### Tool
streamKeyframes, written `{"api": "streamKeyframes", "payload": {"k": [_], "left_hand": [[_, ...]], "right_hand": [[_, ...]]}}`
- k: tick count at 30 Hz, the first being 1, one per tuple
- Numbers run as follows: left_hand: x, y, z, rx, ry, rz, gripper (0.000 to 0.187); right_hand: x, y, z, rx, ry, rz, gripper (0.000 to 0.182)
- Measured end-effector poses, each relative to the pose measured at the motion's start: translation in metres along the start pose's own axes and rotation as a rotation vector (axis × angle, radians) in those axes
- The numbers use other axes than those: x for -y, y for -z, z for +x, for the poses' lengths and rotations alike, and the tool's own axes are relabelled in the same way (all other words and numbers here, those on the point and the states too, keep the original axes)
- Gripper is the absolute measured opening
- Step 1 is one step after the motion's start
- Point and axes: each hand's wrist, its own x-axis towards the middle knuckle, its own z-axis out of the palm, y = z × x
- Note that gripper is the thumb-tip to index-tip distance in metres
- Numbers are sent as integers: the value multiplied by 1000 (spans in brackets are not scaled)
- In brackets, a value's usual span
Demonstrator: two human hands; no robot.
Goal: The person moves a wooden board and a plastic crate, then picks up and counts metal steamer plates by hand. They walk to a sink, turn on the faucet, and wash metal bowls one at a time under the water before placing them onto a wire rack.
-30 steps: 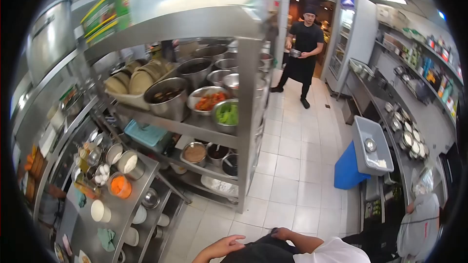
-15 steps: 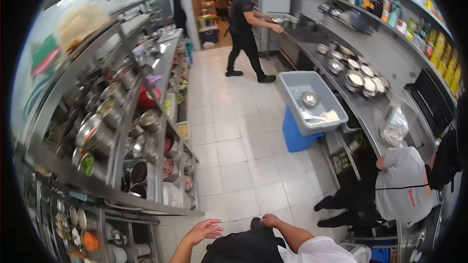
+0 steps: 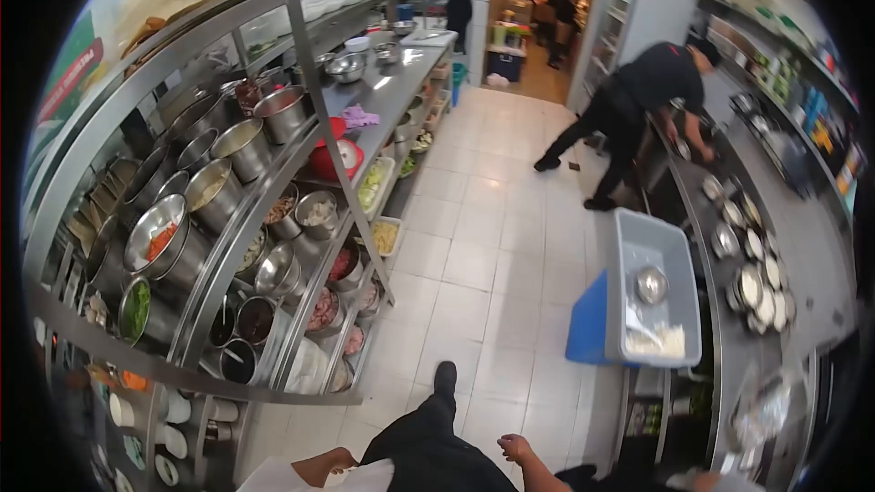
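Note:
My left hand (image 3: 326, 466) is low at the bottom edge, close to my white sleeve and dark apron. Its fingers are mostly hidden, and a pale patch beside it is too small to make out. My right hand (image 3: 517, 448) hangs in front of my body over the tiled floor (image 3: 497, 310), fingers curled in with nothing seen in them. It touches nothing. Nearest to it stands a grey plastic tub (image 3: 622, 273) on a blue bin (image 3: 586, 319), holding a metal bowl (image 3: 651, 284) and some pale food (image 3: 658, 341).
On the left runs a steel rack (image 3: 305, 64) packed with metal pots (image 3: 215, 196) and food containers. A co-worker in black (image 3: 661, 82) bends over the sink counter ahead at right. Several filled metal bowls (image 3: 750, 286) line the right counter (image 3: 706, 264). A doorway (image 3: 533, 27) lies beyond.
My view has swung right and moved forward, with one foot stepping ahead. My left hand has dropped from spread fingers toward my side. The co-worker in black now leans over the sink.

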Motion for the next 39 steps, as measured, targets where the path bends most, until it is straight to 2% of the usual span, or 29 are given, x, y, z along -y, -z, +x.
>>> {"api": "streamKeyframes", "payload": {"k": [1, 4, 6, 7, 8, 9, 10, 13, 17, 21, 22, 24, 26, 27, 28, 29, 31, 32, 34, 38, 39], "left_hand": [[-16, 6, 14, 4, -8, -25, 56], [-74, 39, 71, 123, -25, -223, 55], [-149, 86, 70, 95, -278, 338, 39], [-193, 117, 65, 5, -391, 516, 32], [-229, 154, 55, -145, -848, 972, 31], [-274, 178, 23, -234, -593, 528, 33], [-301, 204, 44, -515, -874, 712, 37], [-404, 277, -37, -662, -890, 354, 36], [-509, 335, -88, -718, -958, 194, 35], [-556, 344, -89, -677, -872, 151, 38], [-559, 340, -71, -747, -921, 216, 38], [-552, 330, -28, -717, -836, 320, 38], [-538, 314, -31, -509, -659, 499, 41], [-531, 306, -15, -436, -659, 554, 47], [-534, 298, -34, -261, -414, 309, 53], [-530, 288, -55, -194, -281, -128, 63], [-545, 273, -104, -164, -76, -650, 61], [-541, 272, -78, 14, -170, -761, 61], [-555, 273, -86, 85, -249, -864, 60], [-601, 294, -128, 229, -422, -933, 55], [-609, 302, -113, 235, -419, -933, 55]], "right_hand": [[17, 13, 6, 0, 6, -26, 41], [54, 56, 25, 4, 53, 159, 44], [81, 87, 23, -57, 30, 154, 40], [97, 106, 26, -84, 37, 135, 38], [106, 124, 32, -97, 91, 113, 38], [107, 140, 44, -100, 140, 94, 37], [118, 150, 46, -152, 98, 234, 37], [145, 171, 45, -219, 47, 381, 36], [166, 175, 62, -164, -54, 462, 28], [203, 199, 89, -57, -10, 386, 30], [214, 211, 98, -33, 11, 356, 30], [246, 240, 114, 7, 50, 300, 31], [283, 277, 131, 42, 88, 254, 33], [306, 298, 142, 53, 110, 234, 33], [331, 321, 154, 64, 127, 222, 34], [356, 342, 164, 70, 136, 209, 35], [395, 377, 193, 63, 128, 204, 35], [422, 400, 224, 50, 136, 204, 34], [473, 436, 264, 50, 232, 172, 40], [584, 455, 262, -16, 381, 200, 40], [596, 458, 265, -45, 423, 217, 39]]}}
